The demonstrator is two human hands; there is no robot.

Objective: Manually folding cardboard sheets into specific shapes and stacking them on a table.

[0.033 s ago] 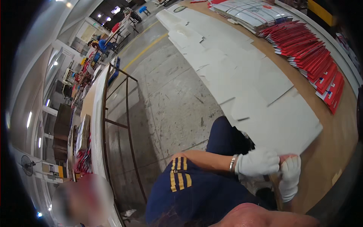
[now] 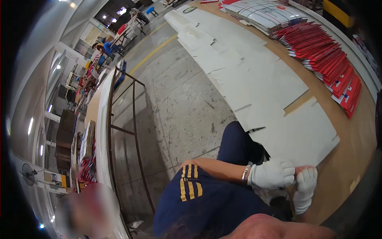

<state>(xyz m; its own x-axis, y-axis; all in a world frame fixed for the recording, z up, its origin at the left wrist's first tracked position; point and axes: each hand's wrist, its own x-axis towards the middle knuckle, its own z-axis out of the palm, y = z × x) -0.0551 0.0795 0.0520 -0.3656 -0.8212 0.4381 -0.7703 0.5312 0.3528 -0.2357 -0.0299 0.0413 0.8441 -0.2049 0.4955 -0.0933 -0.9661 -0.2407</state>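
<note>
Overlapping white slotted card sheets run in a long row down the brown tabletop. The nearest sheet ends at my hands, and an open slot shows along its far side. My left hand, in a white glove with a bracelet at the wrist, is closed with its fingers curled at that sheet's near edge. Beside it my right hand, also gloved, is closed at the same edge, thumb side toward the left hand. Bare fingertips show between the two hands. The gripped edge itself is mostly covered by the fingers.
Red printed folded pieces lie fanned along the table's far right side, beyond them a strapped white bundle. Across the concrete floor stands another metal-framed table. A blurred person is at lower left; others sit farther back.
The nearest white sheet has shifted slightly toward me, and the slot on its far side has widened into a brown gap. My hands have barely moved.
</note>
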